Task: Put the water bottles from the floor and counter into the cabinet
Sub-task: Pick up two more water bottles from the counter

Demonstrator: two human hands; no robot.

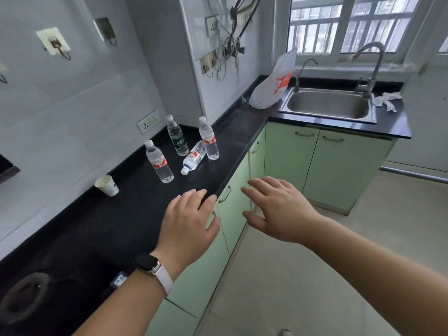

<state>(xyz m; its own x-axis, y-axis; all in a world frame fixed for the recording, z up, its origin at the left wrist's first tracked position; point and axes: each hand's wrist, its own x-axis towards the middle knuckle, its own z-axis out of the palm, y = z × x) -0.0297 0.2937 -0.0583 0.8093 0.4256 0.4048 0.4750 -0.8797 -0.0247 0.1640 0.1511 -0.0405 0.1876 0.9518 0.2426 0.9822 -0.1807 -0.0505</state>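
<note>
Several clear water bottles are on the black counter (101, 221). A red-labelled bottle (160, 162) stands nearest me, a green-labelled bottle (177, 137) stands behind it, and another red-labelled bottle (209, 139) stands to the right. A fourth bottle (194, 158) lies on its side between them. My left hand (188, 225), with a watch on the wrist, hovers open over the counter's front edge. My right hand (278, 209) is open in front of the green cabinet doors (234, 214), which are shut. No bottle on the floor is in view.
A paper cup (107, 186) lies tipped on the counter left of the bottles. A white plastic bag (274, 83) sits in the far corner next to the steel sink (329, 104) with two taps. A crumpled cloth (388, 99) lies right of the sink. Tiled floor (315, 275) stretches to the right.
</note>
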